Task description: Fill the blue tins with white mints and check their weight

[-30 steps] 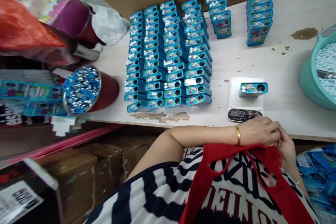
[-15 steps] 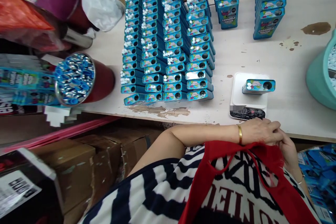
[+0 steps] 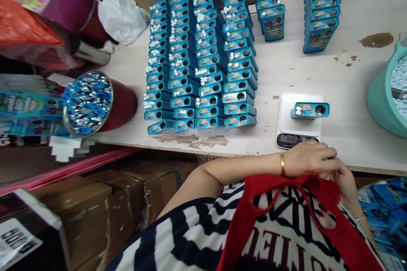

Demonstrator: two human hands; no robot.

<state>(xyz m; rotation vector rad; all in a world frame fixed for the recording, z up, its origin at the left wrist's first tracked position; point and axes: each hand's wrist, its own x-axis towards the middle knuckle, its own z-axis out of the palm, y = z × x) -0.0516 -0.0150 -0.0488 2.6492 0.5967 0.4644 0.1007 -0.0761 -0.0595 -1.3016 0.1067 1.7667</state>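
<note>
My left hand, with a gold bracelet on its wrist, rests at the table's front edge, its fingers bent over my right hand. Both hands are closed together; anything between them is hidden. Just beyond them sits a white kitchen scale with a lit digital display. Upright on its plate stands a blue candy box, with a dark round hole in its top and white candies at the left end. My hands do not touch this box.
Rows of similar boxes fill the table's left half, many topped with white candies. More boxes stand at the back. A red bucket holds blue-and-silver pieces. At right are a teal tub of white candies and a blue heap below.
The camera view has shifted slightly, so the table appears lower. My hands stay together at the edge, and the box on the scale has not moved.
</note>
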